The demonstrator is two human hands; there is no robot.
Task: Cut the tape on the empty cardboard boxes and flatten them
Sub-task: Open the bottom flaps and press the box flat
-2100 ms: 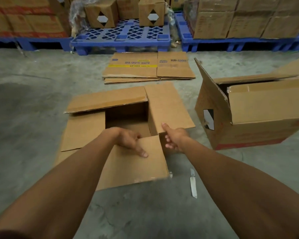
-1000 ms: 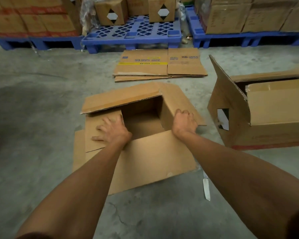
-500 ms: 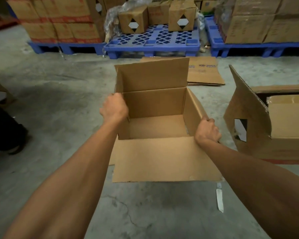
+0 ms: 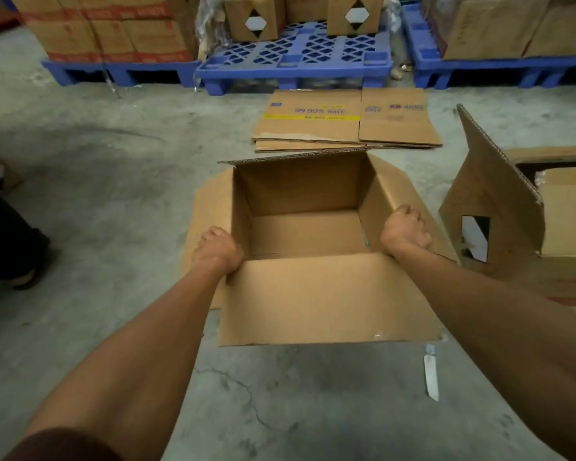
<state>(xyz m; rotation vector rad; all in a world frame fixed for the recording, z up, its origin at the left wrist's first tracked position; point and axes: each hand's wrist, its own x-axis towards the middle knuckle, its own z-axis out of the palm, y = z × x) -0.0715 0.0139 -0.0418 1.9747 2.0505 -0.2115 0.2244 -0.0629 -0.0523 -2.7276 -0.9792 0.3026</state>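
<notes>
At the centre of the frame an open cardboard box (image 4: 306, 234) stands on the concrete floor (image 4: 97, 181), flaps splayed. My left hand (image 4: 217, 249) grips its left wall with curled fingers; my right hand (image 4: 404, 231) grips the right wall likewise. A knife (image 4: 431, 372) lies lower right, flattened cartons (image 4: 343, 119) above centre, a second open box (image 4: 526, 224) at right.

Matt brown corrugated cardboard box (image 4: 313, 294); rough grey concrete floor (image 4: 113, 181); blue plastic pallet (image 4: 296, 58)
</notes>
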